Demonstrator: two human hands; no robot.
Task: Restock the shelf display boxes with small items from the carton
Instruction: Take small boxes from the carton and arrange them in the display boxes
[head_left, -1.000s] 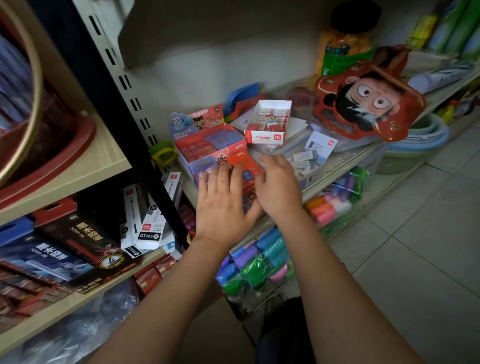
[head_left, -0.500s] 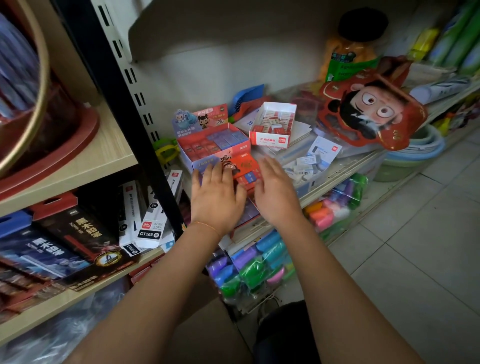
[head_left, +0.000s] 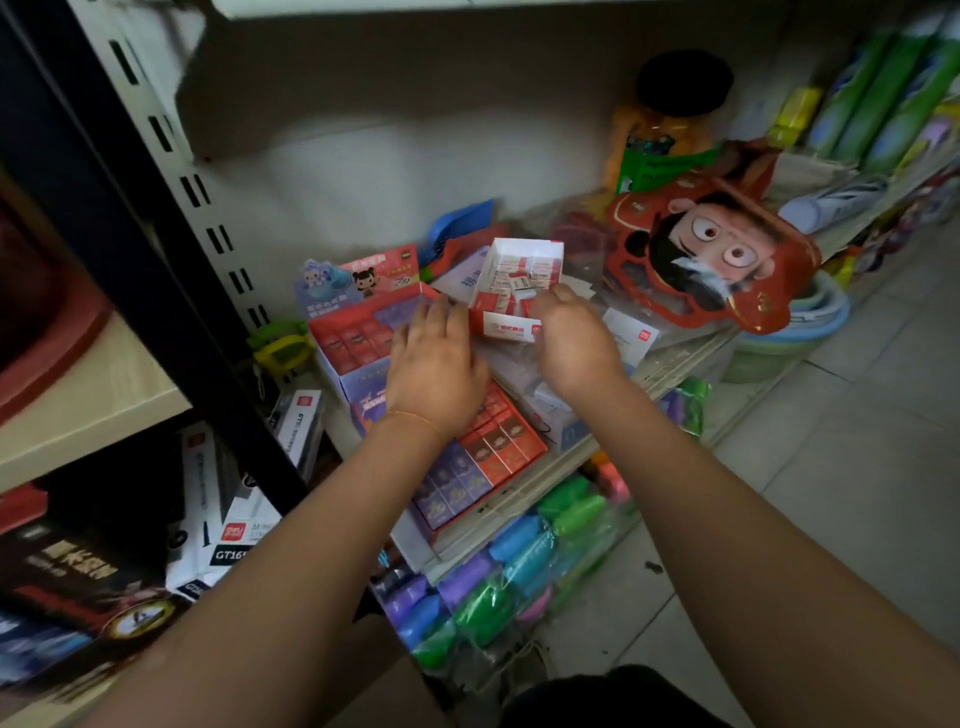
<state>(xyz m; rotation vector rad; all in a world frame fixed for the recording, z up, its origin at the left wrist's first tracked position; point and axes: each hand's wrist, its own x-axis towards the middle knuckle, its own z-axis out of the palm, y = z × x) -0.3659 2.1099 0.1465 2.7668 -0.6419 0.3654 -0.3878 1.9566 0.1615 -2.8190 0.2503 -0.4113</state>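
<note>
While both forearms reached over the shelf edge, the head view recorded the following. Left hand (head_left: 434, 366): palm down, fingers straight and together, its fingertips just beside the near left corner of the small white-and-red cardboard display box (head_left: 519, 291); whether they touched the box could not be told. Right hand (head_left: 571, 338): fingers curled over the box's near right corner, gripping its front wall. The white-and-red box sat on the grey metal shelf (head_left: 691, 358), open-topped, partly filled with small white-and-red packets. Left of it: a red-and-lilac cardboard display box with cartoon header card (head_left: 358, 332), holding rows of red and purple packets. Nearer the shelf edge, partly under the left wrist: a low open tray of red and purple small boxes (head_left: 483, 462). Right rear: a red cartoon-face toy pack (head_left: 711, 249). Below the shelf: clear bags of coloured plastic rolls (head_left: 519, 571).
</note>
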